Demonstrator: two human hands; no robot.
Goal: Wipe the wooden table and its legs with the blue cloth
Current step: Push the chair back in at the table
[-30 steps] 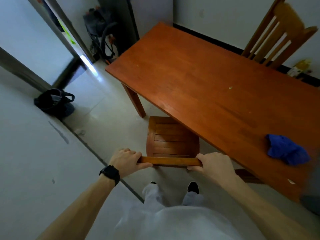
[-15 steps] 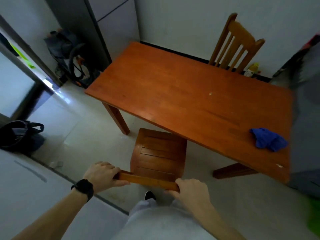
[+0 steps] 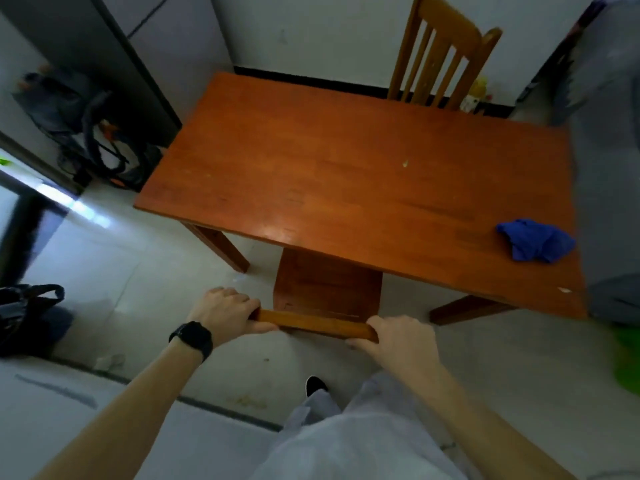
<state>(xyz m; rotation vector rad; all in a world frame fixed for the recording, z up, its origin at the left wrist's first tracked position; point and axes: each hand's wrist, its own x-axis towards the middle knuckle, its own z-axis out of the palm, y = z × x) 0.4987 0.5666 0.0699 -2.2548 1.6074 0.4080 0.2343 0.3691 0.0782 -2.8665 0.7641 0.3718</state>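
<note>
My left hand (image 3: 225,315) and right hand (image 3: 401,336) have their fingers curled round the top rail of one chair (image 3: 311,322), its seat partly under the surface (image 3: 346,174). The one blue cloth (image 3: 535,240) lies crumpled on the surface, well ahead and right of my right fingers; a second chair (image 3: 440,60) stands beyond. One black bag (image 3: 27,310) sits on the floor left of my left fingers, contents hidden.

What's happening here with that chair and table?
A person stands at the wooden table, left hand and right hand both gripping the top rail of a wooden chair whose seat sits partly under the table edge. The blue cloth lies crumpled near the table's right end, untouched, so wiping hasn't begun. A second chair stands at the far side.
</note>
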